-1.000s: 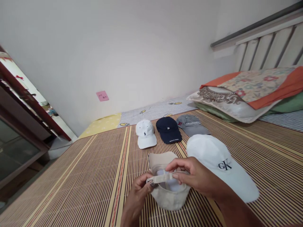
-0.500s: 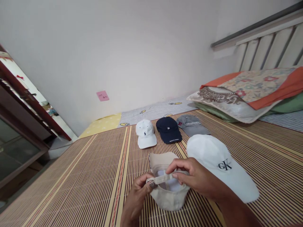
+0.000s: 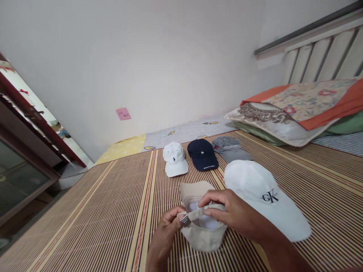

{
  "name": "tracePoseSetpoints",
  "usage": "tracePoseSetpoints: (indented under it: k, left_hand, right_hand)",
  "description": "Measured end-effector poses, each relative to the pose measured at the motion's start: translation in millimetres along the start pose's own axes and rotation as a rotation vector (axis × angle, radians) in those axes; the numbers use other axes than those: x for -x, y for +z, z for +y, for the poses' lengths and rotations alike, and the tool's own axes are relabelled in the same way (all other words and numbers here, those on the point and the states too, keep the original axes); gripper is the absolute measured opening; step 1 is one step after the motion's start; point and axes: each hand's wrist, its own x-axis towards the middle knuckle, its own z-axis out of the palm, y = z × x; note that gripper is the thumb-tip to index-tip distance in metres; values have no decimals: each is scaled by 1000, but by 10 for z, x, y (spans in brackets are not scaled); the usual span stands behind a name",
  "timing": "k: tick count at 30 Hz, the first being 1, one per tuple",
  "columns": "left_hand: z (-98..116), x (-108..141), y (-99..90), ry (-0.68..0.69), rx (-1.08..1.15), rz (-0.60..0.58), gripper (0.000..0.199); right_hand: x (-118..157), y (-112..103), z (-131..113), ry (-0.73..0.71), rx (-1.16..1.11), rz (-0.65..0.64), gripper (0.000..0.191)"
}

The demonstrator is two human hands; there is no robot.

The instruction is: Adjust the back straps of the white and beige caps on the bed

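A beige cap (image 3: 205, 238) lies upside down on the striped mat (image 3: 113, 211), its brim pointing away from me. My left hand (image 3: 167, 230) pinches the left end of its back strap (image 3: 195, 215), beside a metal buckle (image 3: 185, 220). On the strap's right part, the thumb and fingers of my right hand (image 3: 224, 207) are closed. A large white cap with black letters (image 3: 255, 189) lies to the right, partly behind my right forearm. Farther back sit a small white cap (image 3: 175, 158), a navy cap (image 3: 202, 154) and a grey cap (image 3: 231, 148) in a row.
Pillows (image 3: 272, 121) with an orange floral cover (image 3: 312, 100) are stacked at the back right, below a slatted headboard (image 3: 326, 56). A pink note (image 3: 123, 113) is on the wall behind. A door (image 3: 36, 113) stands at the far left.
The metal buckle has turned and shows more of its face beside my left thumb. Both hands keep their hold on the strap, and the caps lie where they were.
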Motion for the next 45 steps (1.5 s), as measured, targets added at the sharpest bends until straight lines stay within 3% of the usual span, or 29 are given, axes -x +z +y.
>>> tracePoseSetpoints:
  k: [10, 22, 29, 35, 45]
  left_hand:
    - [9, -22, 21, 28, -44, -83, 45]
    - [-34, -47, 36, 12, -31, -22, 46]
    - [0, -51, 67, 31, -17, -55, 49]
    - [61, -57, 100, 2, 6, -39, 46]
    - [2, -75, 80, 51, 62, -72, 41]
  right_hand:
    - [-1, 6, -61, -62, -5, 4, 22]
    - [11, 40, -59, -44, -50, -43, 16]
    - [2, 68, -75, -31, 11, 0, 17]
    - [0, 116, -90, -47, -42, -42, 17]
    - [0, 92, -47, 0, 46, -30, 12]
